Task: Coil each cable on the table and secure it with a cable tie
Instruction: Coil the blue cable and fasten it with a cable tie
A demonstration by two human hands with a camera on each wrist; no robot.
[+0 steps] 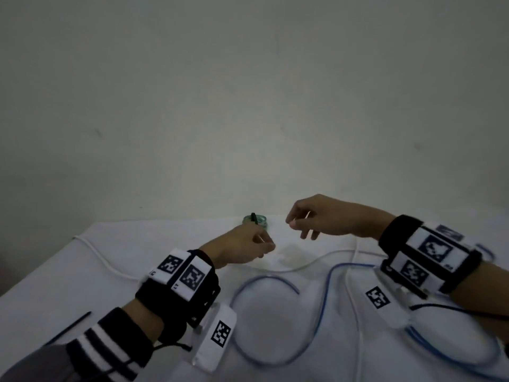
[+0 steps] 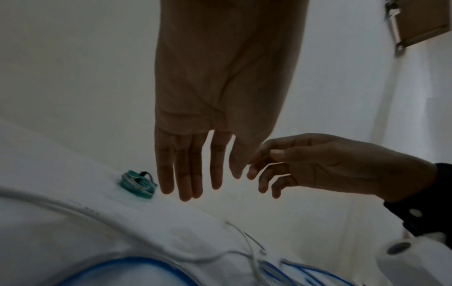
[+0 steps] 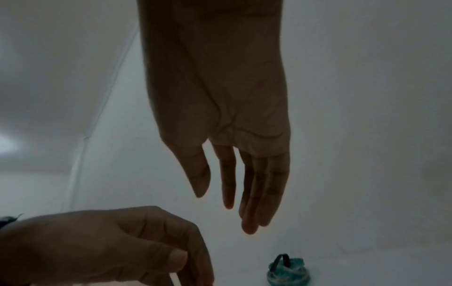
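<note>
Both hands empty, your left hand (image 1: 248, 245) and right hand (image 1: 316, 219) hover apart with loose fingers, green coil (image 1: 255, 219) already tied at far edge, so grab the white cable (image 1: 110, 267) end low and wind even loops.

A table (image 1: 55, 293) covered in white cloth carries everything. Near its far edge sits a small teal cable coil (image 1: 256, 219) bound with a black tie, and a white cable (image 1: 110, 267) runs from the left edge across the middle. A blue cable (image 1: 275, 321) lies in loose loops over the near and right part, while a thin black strip (image 1: 70, 328) lies near the left edge.
</note>
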